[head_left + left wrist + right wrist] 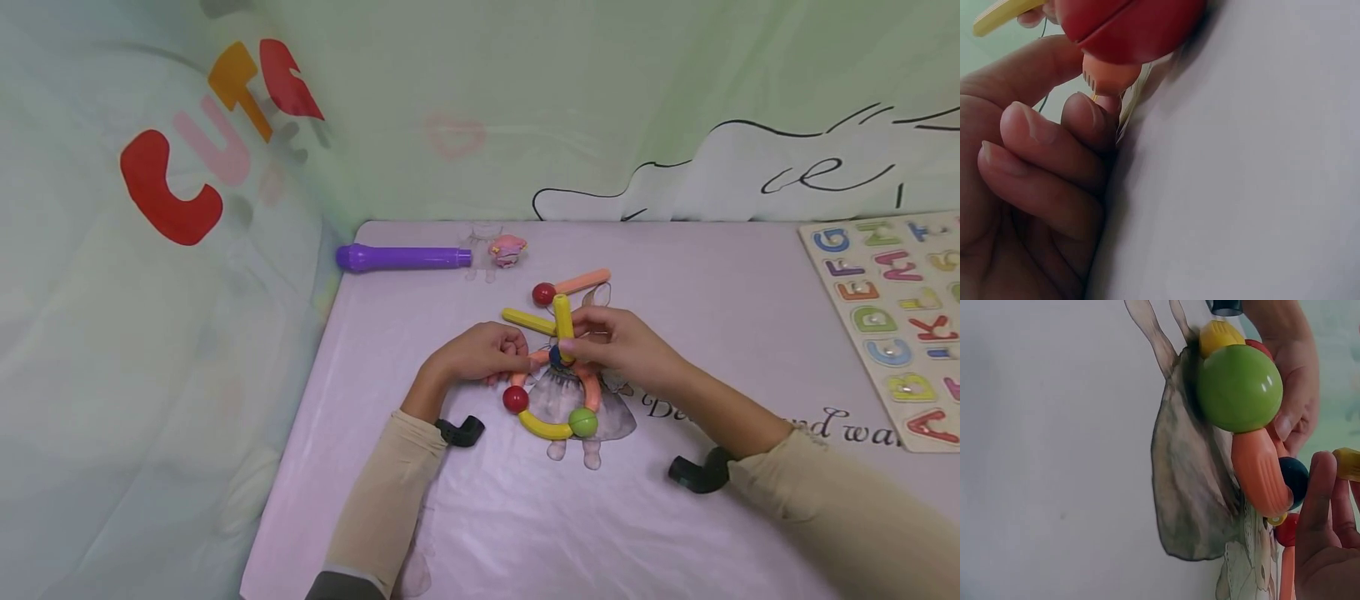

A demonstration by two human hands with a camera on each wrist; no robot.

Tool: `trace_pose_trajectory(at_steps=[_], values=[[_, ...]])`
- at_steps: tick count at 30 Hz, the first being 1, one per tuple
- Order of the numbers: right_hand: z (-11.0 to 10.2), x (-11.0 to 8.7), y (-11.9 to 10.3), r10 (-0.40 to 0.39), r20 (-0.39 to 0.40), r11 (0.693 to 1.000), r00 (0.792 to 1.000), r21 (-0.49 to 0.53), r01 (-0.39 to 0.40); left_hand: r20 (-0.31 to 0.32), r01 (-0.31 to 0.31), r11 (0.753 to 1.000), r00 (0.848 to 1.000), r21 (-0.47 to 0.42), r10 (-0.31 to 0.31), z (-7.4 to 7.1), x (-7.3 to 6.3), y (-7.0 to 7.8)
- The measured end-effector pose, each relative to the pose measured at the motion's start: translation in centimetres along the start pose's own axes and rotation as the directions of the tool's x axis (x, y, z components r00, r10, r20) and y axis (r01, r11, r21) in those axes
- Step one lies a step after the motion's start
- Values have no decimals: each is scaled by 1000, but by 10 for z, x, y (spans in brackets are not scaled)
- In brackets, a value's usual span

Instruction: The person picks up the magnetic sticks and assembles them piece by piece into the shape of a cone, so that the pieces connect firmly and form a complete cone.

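Two-handed: with the right hand, pinching a yellow stick upright just above the dark blue ball; with curled fingers of the left hand, gripping an orange curved piece at the left of a ring on the table. Only in the left wrist view: grooves on that piece, beside the red ball. Only in the head view: alphabet board at right.

Pale green fabric walls, bearing colourful letters at left, border a lilac-topped table.
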State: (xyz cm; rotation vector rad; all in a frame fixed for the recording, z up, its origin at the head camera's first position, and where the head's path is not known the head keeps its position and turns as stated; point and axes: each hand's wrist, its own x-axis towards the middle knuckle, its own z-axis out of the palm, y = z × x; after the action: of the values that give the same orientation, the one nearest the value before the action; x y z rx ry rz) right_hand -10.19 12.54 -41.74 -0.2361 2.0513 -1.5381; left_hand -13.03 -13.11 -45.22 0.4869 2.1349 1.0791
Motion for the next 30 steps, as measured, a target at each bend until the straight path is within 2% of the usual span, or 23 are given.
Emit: trace_pose_trajectory(at_steps=[21, 30], values=[[6, 9, 2, -79, -81, 993, 994, -98, 70, -1, -14, 1000, 1000, -14, 14, 0, 2, -4], [4, 9, 3, -122, -88, 981, 989, -164, 107, 3, -15, 1000, 1000, -3, 15, 0, 2, -3]])
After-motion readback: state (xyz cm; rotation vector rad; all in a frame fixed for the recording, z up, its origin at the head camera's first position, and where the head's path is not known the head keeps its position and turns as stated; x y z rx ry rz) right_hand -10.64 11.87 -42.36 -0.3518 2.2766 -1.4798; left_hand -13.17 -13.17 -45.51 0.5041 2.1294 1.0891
